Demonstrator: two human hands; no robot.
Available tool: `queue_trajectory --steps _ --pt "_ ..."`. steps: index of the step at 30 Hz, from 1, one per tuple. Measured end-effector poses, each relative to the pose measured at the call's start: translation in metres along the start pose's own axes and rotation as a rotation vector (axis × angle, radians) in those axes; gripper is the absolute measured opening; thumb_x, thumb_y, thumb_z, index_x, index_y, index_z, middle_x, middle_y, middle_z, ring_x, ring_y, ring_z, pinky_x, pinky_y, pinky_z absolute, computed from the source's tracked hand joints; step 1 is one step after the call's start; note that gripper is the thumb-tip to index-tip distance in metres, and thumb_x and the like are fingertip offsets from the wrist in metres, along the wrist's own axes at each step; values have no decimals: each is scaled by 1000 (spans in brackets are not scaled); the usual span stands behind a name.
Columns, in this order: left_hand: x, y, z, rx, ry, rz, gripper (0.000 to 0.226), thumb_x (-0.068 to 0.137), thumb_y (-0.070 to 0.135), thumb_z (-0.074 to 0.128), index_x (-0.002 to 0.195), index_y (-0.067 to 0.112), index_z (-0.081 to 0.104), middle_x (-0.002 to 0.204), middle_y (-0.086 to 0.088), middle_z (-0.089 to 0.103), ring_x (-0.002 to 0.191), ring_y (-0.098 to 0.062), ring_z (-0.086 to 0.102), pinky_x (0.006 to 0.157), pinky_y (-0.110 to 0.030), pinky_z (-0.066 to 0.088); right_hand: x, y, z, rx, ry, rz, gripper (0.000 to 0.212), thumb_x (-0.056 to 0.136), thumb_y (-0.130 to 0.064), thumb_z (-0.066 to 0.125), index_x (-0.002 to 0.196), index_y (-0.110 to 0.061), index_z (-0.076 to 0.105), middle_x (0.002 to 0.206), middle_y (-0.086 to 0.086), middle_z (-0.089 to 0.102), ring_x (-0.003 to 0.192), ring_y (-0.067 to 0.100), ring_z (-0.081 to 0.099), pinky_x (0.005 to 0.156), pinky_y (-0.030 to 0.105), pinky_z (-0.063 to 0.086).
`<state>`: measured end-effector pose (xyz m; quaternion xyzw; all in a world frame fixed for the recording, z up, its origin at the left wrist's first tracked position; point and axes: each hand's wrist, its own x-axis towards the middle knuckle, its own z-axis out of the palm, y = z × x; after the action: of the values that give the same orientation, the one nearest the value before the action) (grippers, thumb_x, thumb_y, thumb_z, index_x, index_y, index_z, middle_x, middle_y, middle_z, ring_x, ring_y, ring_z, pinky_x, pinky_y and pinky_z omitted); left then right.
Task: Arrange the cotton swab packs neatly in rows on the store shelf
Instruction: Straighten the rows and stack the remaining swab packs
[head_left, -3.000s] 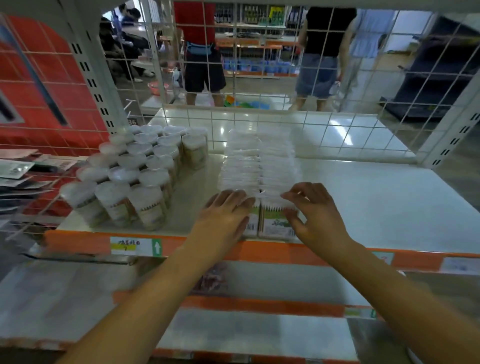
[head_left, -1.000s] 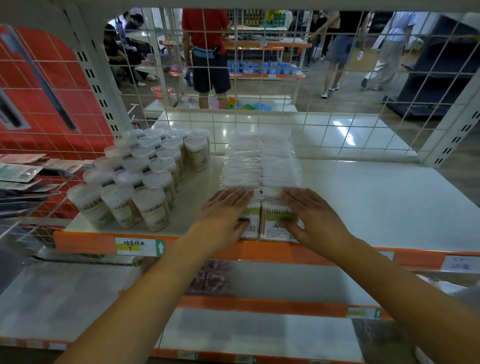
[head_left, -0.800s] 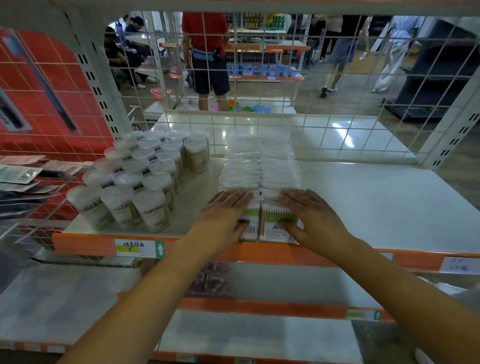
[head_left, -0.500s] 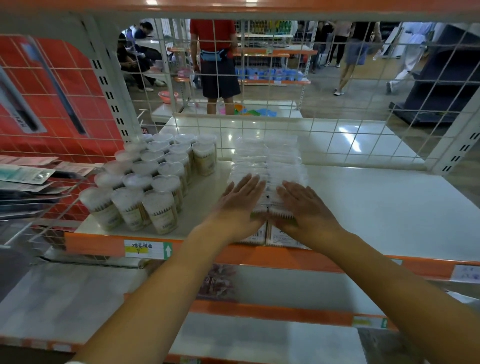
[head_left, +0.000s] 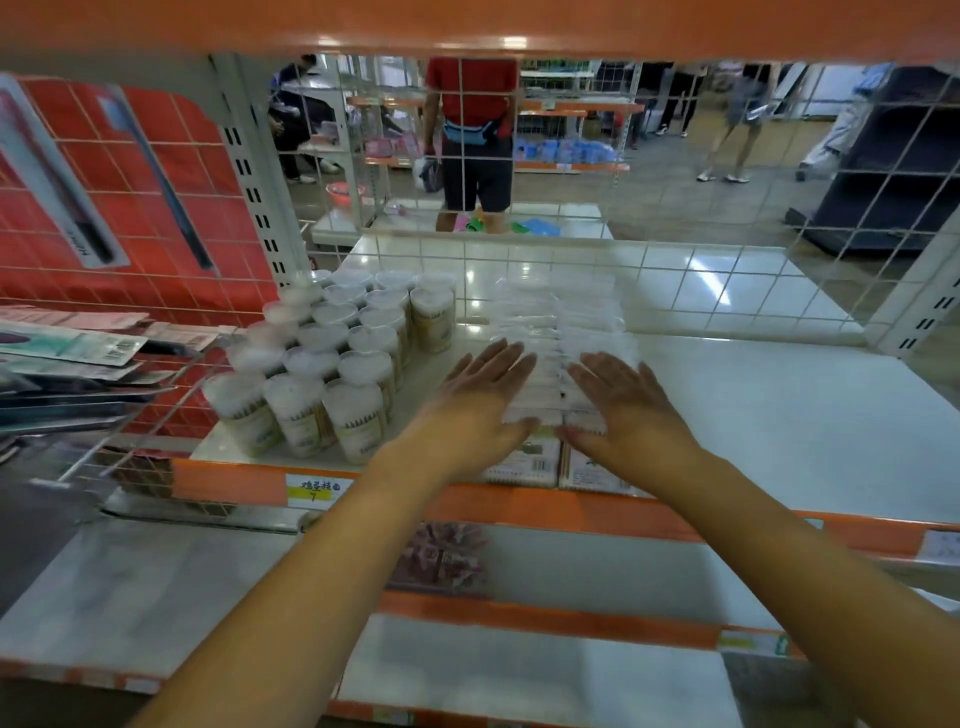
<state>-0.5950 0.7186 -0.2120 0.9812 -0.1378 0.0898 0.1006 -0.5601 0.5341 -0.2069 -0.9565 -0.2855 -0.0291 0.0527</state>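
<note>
**Op:** Both hands have moved up off the front of the cotton swab packs (head_left: 558, 358) since half a second ago. They were on the labelled front faces; now the left hand (head_left: 480, 397) and right hand (head_left: 621, 397) lie flat across the tops of the near packs, further back along the two rows.

**Spotter:** So what does that tell you about progress?

**Op:** I read it as squaring the fronts being done, and I'm now pressing and smoothing the rows from above. The packs run in two files from the shelf (head_left: 753, 415) lip back toward the wire grid (head_left: 675, 270), touching side by side. They look straight, though the far ones are too washed out to judge.

**Spotter:** Fingers?

**Op:** Straight and slightly fanned on both hands, palms down, nothing pinched. The thumbs point inward toward the seam between the rows. Both forearms reach in from below, angling together, wrists just above the orange shelf edge (head_left: 519, 506).

**Spotter:** Anything beside them?

**Op:** The round swab tubs (head_left: 332, 374) stand just left, apart from my left hand. The shelf to the right of the rows carries nothing that I can see.
</note>
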Motion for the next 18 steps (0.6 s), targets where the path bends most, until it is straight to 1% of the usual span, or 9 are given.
queue_trajectory --steps 2,3,5,7,9,11,14,16,18 --pt "-16 -20 -13 17 51 -11 65 94 47 37 148 22 10 156 6 5 143 -9 0 115 -28 2 3 -18 -5 37 86 -66 64 94 -46 41 147 -22 15 156 -2 10 143 13 6 114 30 -4" --pt "-25 -31 -21 16 73 -23 65 93 50 36 148 21 16 155 4 13 143 -13 8 115 -29 7 6 -29 -6 73 129 -103 61 94 -43 43 146 -21 21 155 -2 16 142 14 10 114 28 -1" --pt "-46 -56 -34 16 132 -37 68 84 51 32 140 13 38 146 -8 38 135 -25 34 111 -37 24 15 -54 -5 182 228 -170 54 91 -34 54 140 -16 38 148 5 33 138 22 26 113 31 14" --pt "-68 -89 -40 6 212 -76 66 78 46 36 126 5 55 128 -17 56 118 -35 52 102 -42 34 25 -80 1 233 297 -236 48 83 -26 63 126 -8 55 131 15 53 121 34 48 103 43 35" --pt "-91 -120 -47 -1 239 -147 62 75 42 40 118 3 61 118 -21 61 108 -39 57 94 -44 42 35 -107 12 232 332 -279 47 72 -25 65 114 -4 63 112 17 64 100 39 59 86 48 48" --pt "-109 -147 -53 33 267 -175 59 74 39 41 114 1 63 112 -22 63 101 -40 60 84 -48 48 43 -131 23 255 331 -295 46 70 -27 63 109 -3 65 104 16 66 91 38 62 77 47 52" --pt "-128 -181 -55 74 292 -125 53 75 31 42 111 0 63 107 -21 64 94 -39 63 74 -46 53 55 -158 39 286 366 -263 46 74 -35 58 109 -6 65 105 15 66 93 35 62 79 47 52" --pt "-136 -200 -54 84 319 -86 49 76 29 43 108 -1 64 105 -22 65 92 -39 63 73 -45 53 60 -170 51 309 406 -217 46 70 -32 65 108 -6 66 105 15 66 97 32 60 80 50 52" --pt "-144 -216 -51 70 336 -70 47 78 29 45 108 -1 65 105 -21 64 94 -36 62 75 -43 53 64 -180 62 300 436 -169 46 71 -35 63 107 -8 67 106 15 65 98 33 59 82 53 51"
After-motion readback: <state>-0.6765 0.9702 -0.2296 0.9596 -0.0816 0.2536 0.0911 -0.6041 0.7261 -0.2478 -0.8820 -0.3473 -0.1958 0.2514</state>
